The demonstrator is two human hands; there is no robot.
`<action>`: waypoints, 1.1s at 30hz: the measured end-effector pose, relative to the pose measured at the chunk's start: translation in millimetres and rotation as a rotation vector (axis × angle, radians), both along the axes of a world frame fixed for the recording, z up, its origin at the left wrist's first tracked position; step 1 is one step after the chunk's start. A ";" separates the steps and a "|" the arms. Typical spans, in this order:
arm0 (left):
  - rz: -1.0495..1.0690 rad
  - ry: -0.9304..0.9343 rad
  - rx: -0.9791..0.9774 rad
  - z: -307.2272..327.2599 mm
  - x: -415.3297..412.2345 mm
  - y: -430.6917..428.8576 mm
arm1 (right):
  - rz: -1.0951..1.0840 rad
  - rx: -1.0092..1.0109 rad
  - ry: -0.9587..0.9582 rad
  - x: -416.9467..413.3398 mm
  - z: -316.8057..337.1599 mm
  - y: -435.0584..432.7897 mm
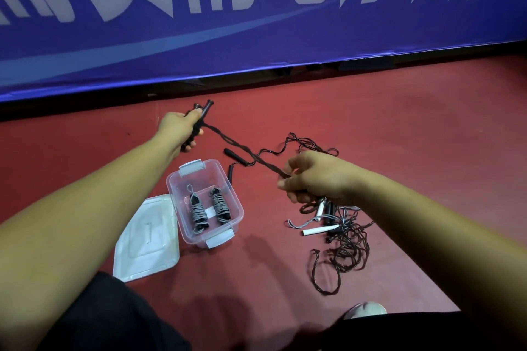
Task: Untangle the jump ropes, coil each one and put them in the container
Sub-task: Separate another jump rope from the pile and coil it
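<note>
Head view: a dark, twisted rope (242, 148) runs taut through the air between a person's two hands, above a red floor (399, 122). The left hand (178, 128), arm stretched forward, is closed around a pair of slim black handles (204, 111) whose flared ends stick up past the knuckles. The right hand (313, 179), held lower and nearer, pinches the rope between thumb and curled fingers; more rope hangs from under that palm.

Below it on the floor lies a tangle (345, 239) of thin dark and grey cords, loose loops spilling outward, with a white handle (319, 229) and others among them. Two more black handles (236, 155) lie just beside the box (232, 194), a clear plastic container with grey end clips, standing open between the forearms. Inside it lie two coils (196, 211), side by side, grey cord wound tightly round black handles. A frosted white lid (148, 239) lies flat against the box's left side.

A blue banner (256, 37) with large white characters stands along the floor's far edge. A pale shoe tip (366, 310) shows near the bottom.
</note>
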State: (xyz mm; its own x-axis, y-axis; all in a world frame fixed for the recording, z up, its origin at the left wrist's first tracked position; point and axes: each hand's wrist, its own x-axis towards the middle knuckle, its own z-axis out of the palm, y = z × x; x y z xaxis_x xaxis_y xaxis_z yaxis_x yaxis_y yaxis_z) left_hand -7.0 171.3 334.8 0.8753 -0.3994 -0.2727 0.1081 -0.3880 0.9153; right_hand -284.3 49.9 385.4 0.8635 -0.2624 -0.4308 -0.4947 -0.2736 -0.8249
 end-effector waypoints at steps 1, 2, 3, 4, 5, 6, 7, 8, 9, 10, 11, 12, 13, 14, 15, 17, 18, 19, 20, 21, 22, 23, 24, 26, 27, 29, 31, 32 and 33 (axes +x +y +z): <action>0.015 -0.004 0.001 -0.1 2.5 1.2 | 0.005 -0.005 0.007 -0.3 -0.9 0.1; 0.028 -0.011 0.008 -0.2 6.0 3.1 | 0.003 -0.001 0.007 -0.5 -2.1 0.0; 0.037 -0.018 0.023 -0.7 9.9 5.1 | 0.001 -0.006 0.005 0.0 -2.6 1.3; 0.046 -0.021 0.045 -1.9 13.7 7.6 | 0.000 -0.028 0.001 0.7 -2.7 3.3; 0.059 -0.016 0.070 -3.9 17.6 10.6 | 0.005 -0.060 -0.001 2.3 -2.9 7.0; 0.078 -0.007 0.095 -6.0 20.7 14.6 | 0.020 -0.101 -0.003 4.2 -3.9 11.7; 0.096 -0.001 0.115 -8.3 22.4 18.1 | 0.042 -0.149 -0.004 5.5 -4.9 17.7; 0.102 -0.010 0.128 -10.0 23.2 20.3 | 0.064 -0.193 -0.002 5.7 -6.5 24.1; 0.089 -0.035 0.130 -10.0 22.3 20.8 | 0.081 -0.223 0.010 4.9 -8.3 28.2; 0.055 -0.062 0.114 -8.1 20.2 20.4 | 0.088 -0.235 0.034 3.4 -10.7 28.6; -0.002 -0.086 0.088 -4.6 15.6 19.3 | 0.090 -0.232 0.064 1.1 -12.0 27.3; -0.080 -0.100 0.062 0.0 9.1 17.9 | 0.099 -0.234 0.103 -2.5 -12.6 24.1; -0.176 -0.106 0.041 5.9 0.3 16.2 | 0.125 -0.268 0.153 -5.0 -14.2 18.5; -0.281 -0.107 0.029 12.2 -10.4 14.4 | 0.166 -0.356 0.211 -7.4 -15.9 10.6; -0.380 -0.101 0.022 17.9 -22.6 11.9 | 0.201 -0.460 0.245 -8.5 -18.1 2.9; -0.540 -0.074 0.007 29.6 -51.9 4.1 | 0.148 -0.509 0.143 -4.6 -21.4 -4.5; -0.610 -0.061 -0.008 35.3 -67.8 -0.7 | 0.075 -0.405 0.052 -0.4 -21.0 -4.5; -0.674 -0.053 -0.027 40.2 -82.7 -5.4 | 0.015 -0.256 -0.051 4.8 -20.6 -3.1; -0.726 -0.046 -0.051 44.2 -95.2 -9.3 | -0.025 -0.102 -0.153 10.9 -22.3 -0.4; -0.763 -0.038 -0.082 47.0 -104.6 -12.9 | -0.051 0.019 -0.239 16.4 -23.6 2.8; -0.784 -0.031 -0.113 49.6 -110.7 -15.3 | -0.082 0.093 -0.303 19.8 -24.3 5.9; -0.791 -0.026 -0.136 51.5 -113.8 -17.0 | -0.119 0.130 -0.356 21.4 -23.7 8.8; -0.787 -0.020 -0.157 53.3 -114.4 -17.9 | -0.158 0.163 -0.383 20.9 -23.5 10.5; -0.741 -0.007 -0.205 56.1 -110.9 -17.7 | -0.221 0.259 -0.402 17.5 -24.0 10.1; -0.707 -0.003 -0.224 57.1 -108.4 -17.3 | -0.244 0.289 -0.406 16.3 -23.6 8.1; -0.662 -0.008 -0.231 56.8 -104.3 -16.4 | -0.286 0.281 -0.394 13.6 -18.8 2.4; -0.642 -0.007 -0.214 55.0 -102.6 -16.9 | -0.270 0.250 -0.354 11.2 -16.4 -4.5; -0.629 0.002 -0.218 54.1 -101.5 -17.9 | -0.242 0.229 -0.316 8.7 -15.3 -6.9; -0.606 0.010 -0.230 53.7 -99.1 -19.0 | -0.210 0.206 -0.269 5.3 -16.1 -8.4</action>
